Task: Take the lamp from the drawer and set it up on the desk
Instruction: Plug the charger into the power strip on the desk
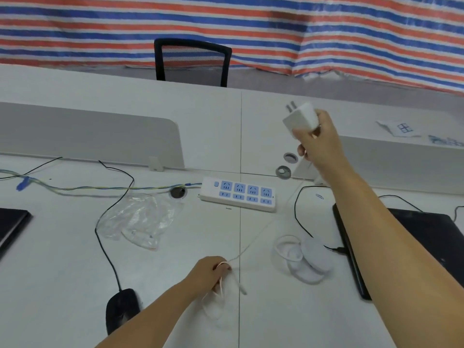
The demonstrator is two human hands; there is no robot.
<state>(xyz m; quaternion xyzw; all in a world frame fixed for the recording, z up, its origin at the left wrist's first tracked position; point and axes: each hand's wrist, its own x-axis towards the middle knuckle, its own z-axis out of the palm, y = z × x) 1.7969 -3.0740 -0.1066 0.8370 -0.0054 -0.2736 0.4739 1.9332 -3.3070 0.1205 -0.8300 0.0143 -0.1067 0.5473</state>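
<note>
A striped red, white and blue tarpaulin hangs across the back, with a black mesh chair standing in front of it. Below them the white bench fills the view, split by a thin seam and backed by a low grey divider panel. A closed dark laptop lies at the right edge, partly hidden by the right forearm, and another dark device sits at the left edge.

A white power strip with blue sockets lies near the middle, beside a round cable hole. A crumpled clear plastic bag rests to its left, crossed by a black cable that runs down to a black mouse.

The lamp, small, white and folded flat, lies on the bench just left of the right laptop, with a loop of white cord beside it.

The right hand is raised above the bench, closed around a white plug adapter whose two prongs point up and left. A thin white cable stretches taut from there down to the left hand, which is closed on loose coils of the same cable just above the bench surface.
</note>
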